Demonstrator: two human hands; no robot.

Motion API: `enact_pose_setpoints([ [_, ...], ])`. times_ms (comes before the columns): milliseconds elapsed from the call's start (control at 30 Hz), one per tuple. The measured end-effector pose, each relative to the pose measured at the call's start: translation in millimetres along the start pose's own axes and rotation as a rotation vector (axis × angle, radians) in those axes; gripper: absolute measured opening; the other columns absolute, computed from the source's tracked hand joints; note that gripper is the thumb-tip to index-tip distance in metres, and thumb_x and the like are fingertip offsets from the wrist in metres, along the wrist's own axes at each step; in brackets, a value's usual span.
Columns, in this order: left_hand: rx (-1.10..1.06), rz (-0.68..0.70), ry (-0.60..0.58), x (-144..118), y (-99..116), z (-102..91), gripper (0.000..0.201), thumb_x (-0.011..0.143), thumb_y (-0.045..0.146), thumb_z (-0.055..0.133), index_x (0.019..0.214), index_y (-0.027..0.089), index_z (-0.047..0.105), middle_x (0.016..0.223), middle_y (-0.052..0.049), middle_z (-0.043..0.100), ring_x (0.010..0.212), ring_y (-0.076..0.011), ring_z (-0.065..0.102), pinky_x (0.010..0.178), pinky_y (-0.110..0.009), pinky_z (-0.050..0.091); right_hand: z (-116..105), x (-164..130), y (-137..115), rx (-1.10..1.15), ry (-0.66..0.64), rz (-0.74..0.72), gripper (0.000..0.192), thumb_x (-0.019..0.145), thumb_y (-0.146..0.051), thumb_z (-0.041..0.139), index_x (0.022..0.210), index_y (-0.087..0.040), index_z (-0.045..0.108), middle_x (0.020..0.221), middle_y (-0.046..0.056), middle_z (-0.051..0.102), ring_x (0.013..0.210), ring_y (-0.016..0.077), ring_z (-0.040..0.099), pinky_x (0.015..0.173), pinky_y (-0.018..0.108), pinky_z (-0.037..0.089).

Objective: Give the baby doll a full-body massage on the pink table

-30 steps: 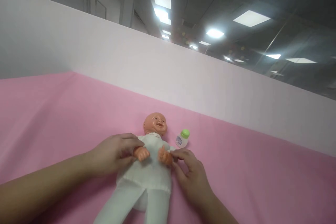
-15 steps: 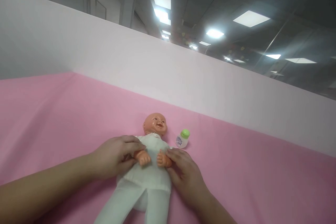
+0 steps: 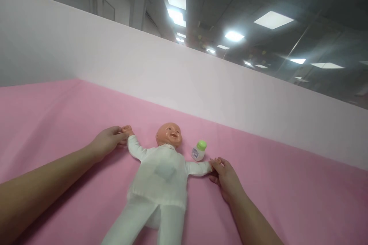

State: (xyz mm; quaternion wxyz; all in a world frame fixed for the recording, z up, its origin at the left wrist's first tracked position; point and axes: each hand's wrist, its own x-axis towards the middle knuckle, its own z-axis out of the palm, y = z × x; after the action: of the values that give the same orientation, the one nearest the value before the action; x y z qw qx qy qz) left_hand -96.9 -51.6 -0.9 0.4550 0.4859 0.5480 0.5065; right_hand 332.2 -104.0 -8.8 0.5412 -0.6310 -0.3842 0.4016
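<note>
A baby doll [image 3: 161, 176] with a hard plastic head and a white cloth body lies on its back, its head toward the far wall. Both of its arms are spread out sideways. My left hand [image 3: 107, 142] is closed on the doll's hand at the left, raised about level with its head. At the right, my right hand [image 3: 227, 178] grips the doll's other hand, that arm stretched nearly straight out. Just above this arm a small clear bottle [image 3: 198, 151] with a green cap stands beside the doll's head. The doll's feet are outside the view.
A pink sheet [image 3: 276, 187] covers the surface under the doll, with soft creases at the left. Behind it rises a long white partition [image 3: 172, 72]. Beyond that are a doorway [image 3: 112, 2] and a ceiling with several bright light panels.
The doll's arms were folded over its belly and now reach outward. My left hand moved left and up, my right hand moved right, each with a doll's hand. The bottle stayed put.
</note>
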Motion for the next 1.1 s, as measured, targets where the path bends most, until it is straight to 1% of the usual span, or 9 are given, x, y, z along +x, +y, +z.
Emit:
enact_pose_setpoints([
  [67, 0.007, -0.04, -0.026, 2.7, -0.9, -0.8, 0.037, 0.07, 0.046, 0.078, 0.091, 0.016, 0.068, 0.078, -0.006, 0.072, 0.074, -0.0227, 0.07, 0.068, -0.032, 0.057, -1.2, 0.9, 0.9, -0.043, -0.017, -0.002, 0.047, 0.077, -0.048, 0.08, 0.112, -0.023, 0.062, 0.08, 0.001, 0.069, 0.066, 0.0189, 0.068, 0.051, 0.028, 0.057],
  [167, 0.016, -0.047, -0.067, 2.1, -0.5, -0.4, 0.037, 0.071, 0.046, 0.077, 0.094, 0.018, 0.068, 0.082, -0.005, 0.073, 0.076, -0.0223, 0.07, 0.07, -0.031, 0.058, 0.1, -3.0, 0.6, -0.1, -0.009, -0.036, 0.043, 0.076, -0.046, 0.08, 0.109, -0.024, 0.065, 0.083, 0.002, 0.071, 0.065, 0.018, 0.067, 0.049, 0.028, 0.057],
  [400, 0.057, 0.012, -0.167, -0.9, -2.7, -0.9, 0.035, 0.071, 0.047, 0.076, 0.086, 0.017, 0.065, 0.073, -0.003, 0.066, 0.07, -0.0233, 0.067, 0.065, -0.034, 0.054, 4.6, -9.3, -3.3, -0.242, 0.124, -0.096, 0.067, 0.073, -0.05, 0.079, 0.131, -0.022, 0.06, 0.105, 0.009, 0.073, 0.073, 0.0232, 0.071, 0.05, 0.034, 0.061],
  [500, 0.101, 0.022, -0.244, -5.1, 1.4, 0.8, 0.037, 0.072, 0.048, 0.077, 0.09, 0.017, 0.065, 0.083, -0.005, 0.07, 0.08, -0.0265, 0.069, 0.071, -0.035, 0.055, 8.6, -13.4, -10.3, -0.134, 0.135, -0.137, 0.086, 0.073, -0.052, 0.079, 0.146, -0.022, 0.045, 0.121, 0.012, 0.071, 0.081, 0.0259, 0.074, 0.058, 0.036, 0.064],
  [633, 0.125, 0.133, -0.307, -19.9, 15.6, 8.9, 0.035, 0.076, 0.048, 0.073, 0.095, 0.02, 0.065, 0.095, -0.006, 0.071, 0.095, -0.0304, 0.069, 0.079, -0.036, 0.055, 19.4, -32.5, -16.1, -0.055, 0.076, -0.352, 0.081, 0.078, -0.051, 0.078, 0.146, -0.024, 0.044, 0.141, 0.014, 0.063, 0.11, 0.0285, 0.071, 0.079, 0.037, 0.063],
  [733, 0.331, 0.275, -0.361, -37.3, 27.4, 17.8, 0.026, 0.083, 0.043, 0.068, 0.097, 0.022, 0.065, 0.094, -0.003, 0.071, 0.091, -0.0274, 0.068, 0.078, -0.034, 0.053, 30.0, -56.0, -15.7, -0.193, -0.003, -0.493, 0.065, 0.082, -0.045, 0.075, 0.14, -0.025, 0.052, 0.133, 0.012, 0.067, 0.102, 0.0259, 0.072, 0.083, 0.038, 0.062],
  [867, 0.638, 0.624, -0.462, -59.5, 33.7, 30.0, 0.026, 0.087, 0.032, 0.064, 0.112, 0.027, 0.07, 0.108, -0.003, 0.072, 0.097, -0.0244, 0.066, 0.084, -0.031, 0.051, 43.2, -81.4, -17.0, -0.508, -0.218, -0.864, 0.038, 0.086, -0.026, 0.068, 0.124, -0.028, 0.067, 0.109, 0.007, 0.074, 0.095, 0.0242, 0.07, 0.088, 0.04, 0.059],
  [967, 0.757, 0.812, -0.509, -67.5, 30.8, 36.7, 0.035, 0.088, 0.025, 0.063, 0.121, 0.029, 0.07, 0.113, -0.005, 0.071, 0.1, -0.0231, 0.066, 0.083, -0.03, 0.052, 49.8, -88.5, -19.9, -0.584, -0.412, -1.064, 0.044, 0.085, -0.011, 0.062, 0.124, -0.03, 0.067, 0.108, 0.005, 0.075, 0.102, 0.0246, 0.067, 0.092, 0.042, 0.057],
  [1100, 0.812, 0.9, -0.492, -69.1, 27.4, 40.1, 0.04, 0.088, 0.019, 0.063, 0.126, 0.03, 0.069, 0.117, -0.004, 0.071, 0.101, -0.0227, 0.066, 0.084, -0.03, 0.053, 51.5, -90.7, -20.6, -0.603, -0.544, -1.156, 0.057, 0.081, -0.003, 0.061, 0.131, -0.03, 0.065, 0.117, 0.003, 0.074, 0.113, 0.0246, 0.062, 0.104, 0.046, 0.052],
])
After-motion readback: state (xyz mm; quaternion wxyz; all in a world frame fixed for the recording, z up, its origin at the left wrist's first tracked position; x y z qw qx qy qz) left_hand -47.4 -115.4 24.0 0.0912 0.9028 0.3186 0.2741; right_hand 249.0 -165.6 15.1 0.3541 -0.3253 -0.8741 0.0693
